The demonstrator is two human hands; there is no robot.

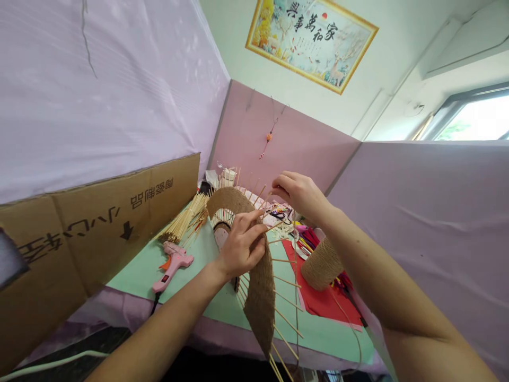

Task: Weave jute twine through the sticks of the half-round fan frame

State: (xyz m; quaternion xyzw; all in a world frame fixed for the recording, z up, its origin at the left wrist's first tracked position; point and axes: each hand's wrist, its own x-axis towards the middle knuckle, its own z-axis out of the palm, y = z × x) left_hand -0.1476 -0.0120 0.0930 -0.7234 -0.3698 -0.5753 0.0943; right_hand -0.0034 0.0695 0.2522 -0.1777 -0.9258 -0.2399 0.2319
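My left hand (pixel 243 245) grips a curved, fan-like piece of brown twine weaving (pixel 260 302), its fingers lying over the woven band near the outer edge. Thin bamboo sticks (pixel 287 281) stick out from that edge. My right hand (pixel 301 195) is raised just beyond the band, thumb and fingers pinched on the jute twine (pixel 296 307) beside a stick tip. Part of the twine hangs down along the right side of the sticks. A large spool of jute twine (pixel 321 266) lies to the right, under my right forearm.
A pink hot glue gun (pixel 173 265) rests on the green tabletop (pixel 135 270), left of the weaving. Behind it lies a bundle of bamboo sticks (pixel 186 215). A cardboard panel (pixel 91 228) stands along the left edge. Red sheets (pixel 306 297) lie under the spool.
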